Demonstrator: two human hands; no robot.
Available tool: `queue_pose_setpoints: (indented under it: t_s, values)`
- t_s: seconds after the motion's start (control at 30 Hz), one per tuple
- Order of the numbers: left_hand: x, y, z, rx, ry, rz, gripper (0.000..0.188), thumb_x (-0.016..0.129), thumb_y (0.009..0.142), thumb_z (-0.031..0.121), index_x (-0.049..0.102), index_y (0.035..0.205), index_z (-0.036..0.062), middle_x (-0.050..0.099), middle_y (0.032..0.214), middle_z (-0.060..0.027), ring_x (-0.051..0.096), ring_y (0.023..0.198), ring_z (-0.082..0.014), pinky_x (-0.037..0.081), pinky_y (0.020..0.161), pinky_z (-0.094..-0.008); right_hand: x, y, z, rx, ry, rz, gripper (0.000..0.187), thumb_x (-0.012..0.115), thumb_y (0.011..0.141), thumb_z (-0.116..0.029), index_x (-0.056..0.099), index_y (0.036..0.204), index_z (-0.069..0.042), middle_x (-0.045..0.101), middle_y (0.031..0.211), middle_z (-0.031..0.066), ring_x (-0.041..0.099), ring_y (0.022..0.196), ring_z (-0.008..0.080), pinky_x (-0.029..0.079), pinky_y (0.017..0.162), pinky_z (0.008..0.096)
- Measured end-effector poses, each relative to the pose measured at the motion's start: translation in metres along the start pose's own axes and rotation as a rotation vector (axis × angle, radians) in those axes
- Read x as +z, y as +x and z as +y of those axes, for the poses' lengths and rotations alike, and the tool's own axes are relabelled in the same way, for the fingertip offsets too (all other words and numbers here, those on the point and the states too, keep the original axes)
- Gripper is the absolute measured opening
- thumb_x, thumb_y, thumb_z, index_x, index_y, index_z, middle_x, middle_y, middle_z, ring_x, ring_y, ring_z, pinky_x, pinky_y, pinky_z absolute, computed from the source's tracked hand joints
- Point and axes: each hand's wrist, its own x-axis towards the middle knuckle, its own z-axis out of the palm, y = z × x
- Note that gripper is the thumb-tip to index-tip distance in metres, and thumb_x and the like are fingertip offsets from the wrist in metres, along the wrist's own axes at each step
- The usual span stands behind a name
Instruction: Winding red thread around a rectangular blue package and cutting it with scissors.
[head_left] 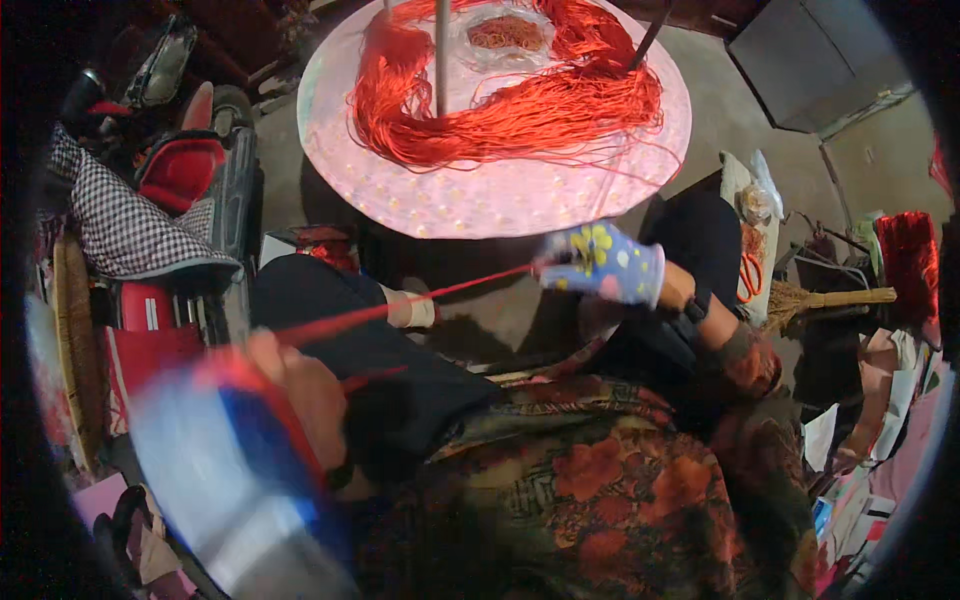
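Observation:
A large heap of red thread [520, 105] lies coiled on a round pale disc [480, 195] with a metal rod [441, 55] standing in its middle. My right hand [600, 263], in a blue glove with yellow flowers, pinches a taut bundle of red strands [440, 292]. The strands run down and left to my left hand [300, 385], which grips them close to the camera. A blurred blue, white and red object [230, 480] moves at my left hand. My dark trousers and floral top fill the lower middle.
A red scooter [185, 170] with a checked cloth [125, 225] stands at left. At right are orange-handled scissors [750, 275], a straw broom [830, 300], a red bundle [908, 260] and scattered papers [870, 470]. A grey cabinet [810, 55] sits at upper right.

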Motion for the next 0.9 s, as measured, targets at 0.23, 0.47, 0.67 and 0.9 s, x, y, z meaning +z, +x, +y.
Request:
queue_pose_setpoints:
  t_s: [0.23,0.47,0.67,0.9]
  values:
    - [0.032,0.035,-0.018,0.008,0.933,0.305,0.043,0.069,0.080,0.020,0.055,0.117,0.0024,0.061,0.097,-0.0070,0.059,0.087,-0.0145,0.049,0.077,-0.0304,0.008,-0.033,-0.091,-0.218,-0.094,-0.334,0.021,0.057,0.093,-0.024,0.063,0.104,-0.007,0.068,0.087,0.0138,0.066,0.080,0.0322,0.054,0.068,0.0363]
    - [0.058,0.024,-0.037,-0.475,0.596,-0.469,0.043,0.073,0.072,0.013,0.060,0.112,0.0025,0.063,0.101,-0.0074,0.060,0.092,-0.0141,0.049,0.083,-0.0293,-0.018,0.012,-0.071,0.040,0.215,0.085,0.019,0.065,0.088,-0.022,0.067,0.092,-0.003,0.069,0.085,0.0060,0.064,0.077,0.0113,0.052,0.071,0.0274]
    - [0.002,0.004,-0.059,0.120,0.381,-0.014,0.054,0.064,0.088,0.022,0.042,0.134,0.0055,0.055,0.123,-0.0148,0.058,0.106,-0.0194,0.051,0.086,-0.0326,0.025,-0.010,-0.028,0.113,0.324,-0.126,0.015,0.060,0.091,-0.019,0.065,0.096,-0.005,0.068,0.079,0.0060,0.066,0.070,0.0175,0.053,0.067,0.0310]
    - [0.051,0.024,-0.053,-0.408,0.817,-0.137,0.041,0.071,0.077,0.011,0.057,0.114,-0.0011,0.061,0.105,-0.0063,0.059,0.094,-0.0125,0.048,0.086,-0.0292,0.007,0.012,-0.070,-0.406,-0.162,-0.095,0.017,0.065,0.085,-0.028,0.066,0.084,-0.011,0.064,0.073,0.0114,0.064,0.068,0.0307,0.050,0.059,0.0379]
